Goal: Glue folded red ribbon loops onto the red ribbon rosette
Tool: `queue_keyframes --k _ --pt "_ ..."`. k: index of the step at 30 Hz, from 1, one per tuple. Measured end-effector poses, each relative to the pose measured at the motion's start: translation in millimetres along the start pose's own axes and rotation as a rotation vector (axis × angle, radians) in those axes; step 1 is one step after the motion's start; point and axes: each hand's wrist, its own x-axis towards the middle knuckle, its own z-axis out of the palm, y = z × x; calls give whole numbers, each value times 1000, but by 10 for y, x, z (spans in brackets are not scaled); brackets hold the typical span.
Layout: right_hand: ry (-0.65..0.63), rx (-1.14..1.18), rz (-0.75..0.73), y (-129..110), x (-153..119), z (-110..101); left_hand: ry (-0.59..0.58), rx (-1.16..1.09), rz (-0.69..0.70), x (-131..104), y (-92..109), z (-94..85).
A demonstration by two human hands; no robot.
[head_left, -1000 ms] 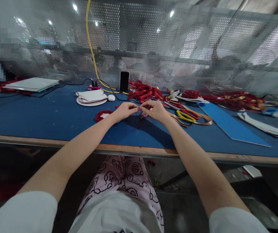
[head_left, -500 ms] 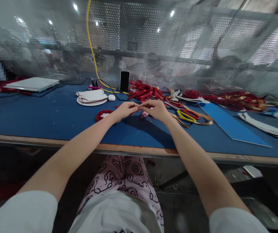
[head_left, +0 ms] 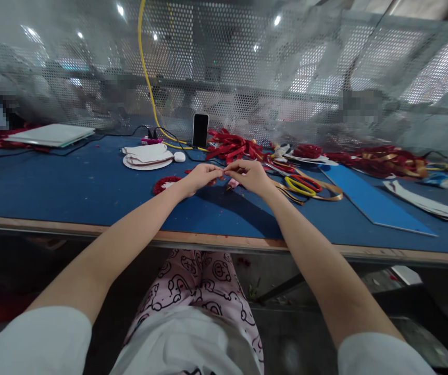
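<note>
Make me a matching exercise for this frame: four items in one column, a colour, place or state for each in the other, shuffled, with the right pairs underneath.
Things
1. Phone
2. Scissors
3. Left hand and right hand
4. Blue sheet

Descriptions
A. Fingertips close together above the table
B. Lying flat, to the right of the yellow and red handles
C. Propped upright near the back, dark screen showing
D. One handle yellow, the other red

Pairs
1-C
2-D
3-A
4-B
</note>
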Motion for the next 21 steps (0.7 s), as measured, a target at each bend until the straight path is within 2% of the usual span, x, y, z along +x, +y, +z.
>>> queue_keyframes --k 6,14,18,21 --pt "-63 6 9 -31 -20 -1 -14 85 31 -17 33 10" --pt "-64 37 86 -45 -22 -28 24 129 53 -24 10 30" --pt "-14 14 55 -37 -17 -30 41 108 78 -6 -10 12" --pt "-23 22 35 -34 -15 -21 50 108 75 4 -15 5"
